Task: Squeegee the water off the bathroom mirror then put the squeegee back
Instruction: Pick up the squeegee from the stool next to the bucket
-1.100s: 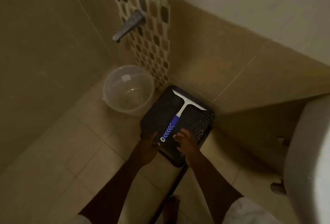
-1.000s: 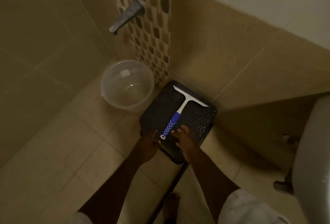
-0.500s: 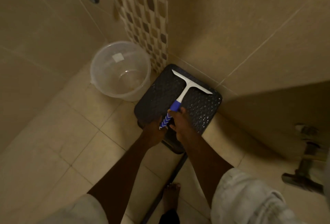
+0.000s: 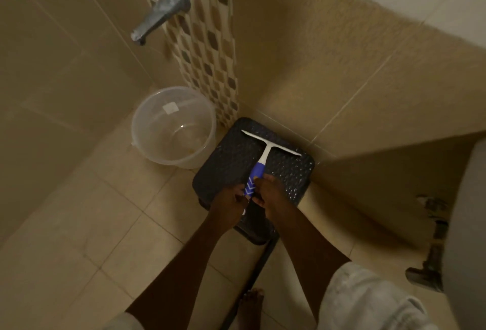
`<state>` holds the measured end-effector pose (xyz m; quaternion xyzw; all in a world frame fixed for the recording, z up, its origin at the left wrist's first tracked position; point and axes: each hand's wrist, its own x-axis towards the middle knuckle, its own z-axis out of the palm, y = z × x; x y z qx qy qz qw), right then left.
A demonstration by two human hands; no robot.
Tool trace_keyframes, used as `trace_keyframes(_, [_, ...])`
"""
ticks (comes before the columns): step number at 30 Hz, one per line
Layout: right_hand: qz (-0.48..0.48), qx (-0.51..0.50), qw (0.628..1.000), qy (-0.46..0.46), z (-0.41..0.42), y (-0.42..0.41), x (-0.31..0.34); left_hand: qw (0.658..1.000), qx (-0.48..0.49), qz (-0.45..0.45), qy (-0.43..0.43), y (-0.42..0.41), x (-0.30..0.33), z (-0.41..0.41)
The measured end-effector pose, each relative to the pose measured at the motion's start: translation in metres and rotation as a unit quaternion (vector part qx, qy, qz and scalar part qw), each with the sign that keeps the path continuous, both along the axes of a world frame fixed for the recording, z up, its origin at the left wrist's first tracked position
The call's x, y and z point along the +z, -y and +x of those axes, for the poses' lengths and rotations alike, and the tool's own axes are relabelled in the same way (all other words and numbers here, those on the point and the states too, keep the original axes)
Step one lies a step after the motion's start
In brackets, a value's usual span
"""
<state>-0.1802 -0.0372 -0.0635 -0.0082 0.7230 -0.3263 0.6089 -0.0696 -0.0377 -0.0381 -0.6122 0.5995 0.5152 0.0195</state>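
Note:
A squeegee (image 4: pixel 266 151) with a white T-shaped blade and a blue-and-white handle lies on a black plastic stool (image 4: pixel 231 161) in the tiled corner. Its blade points toward the wall. My right hand (image 4: pixel 268 191) is closed around the handle's lower part. My left hand (image 4: pixel 228 202) touches the handle's end from the left, its fingers curled against it. The mirror is not in view.
A clear plastic bucket (image 4: pixel 157 145) stands on the floor left of the stool, under a metal tap (image 4: pixel 160 14) on the wall. A white fixture (image 4: pixel 465 224) with pipe fittings fills the right edge. My bare foot (image 4: pixel 251 300) stands on the beige floor tiles.
Both hands moved from the stool's near edge onto the squeegee handle, and the right hand closed around it. The squeegee still lies on the stool.

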Motion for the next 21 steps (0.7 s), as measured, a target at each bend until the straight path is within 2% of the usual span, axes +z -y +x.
trace_keyframes(8, [0.001, -0.026, 1.0, -0.002, -0.016, 0.0, 0.061, 0.999, -0.044, 0.004, 0.008, -0.002, 0.059, -0.019])
trace_keyframes(13, [-0.067, -0.034, 0.997, 0.006, -0.021, -0.017, 0.109, 0.999, 0.007, -0.007, -0.032, -0.011, 0.1, -0.015])
trace_keyframes(16, [-0.1, -0.01, 0.995, 0.005, -0.021, -0.029, 0.143, 0.998, 0.027, -0.036, -0.036, -0.019, 0.125, -0.013])
trace_keyframes(21, [-0.148, 0.044, 0.988, 0.011, -0.019, -0.055, 0.196, 0.991, 0.072, -0.064, -0.09, -0.038, 0.174, -0.009])
